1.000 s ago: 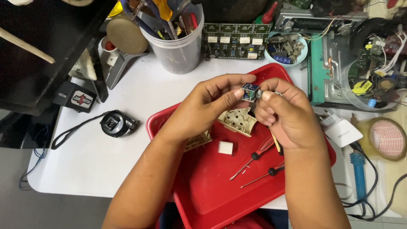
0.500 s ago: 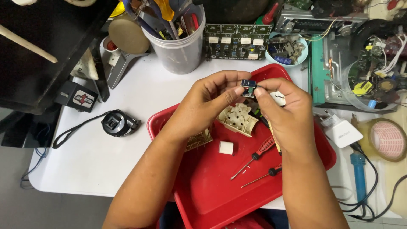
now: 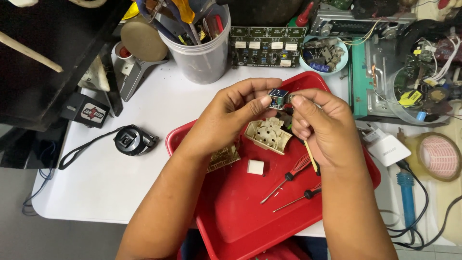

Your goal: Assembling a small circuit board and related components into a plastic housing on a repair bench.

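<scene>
A small blue electronic part (image 3: 277, 98) sits pinched between the left hand (image 3: 231, 120) at its 9 o'clock and the right hand (image 3: 325, 127) at its 3 o'clock, both curled nearly closed, fingertips gripping it above the red tray (image 3: 240, 221). A beige socket cover (image 3: 268, 136) lies at 6 o'clock below. Two screwdrivers (image 3: 288, 178) lie at 5 o'clock; bare tray floor opens toward 7 o'clock.

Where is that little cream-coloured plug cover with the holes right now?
In the head view, the cream plug cover lies in the red tray, just below both hands, above the small white block.
</scene>
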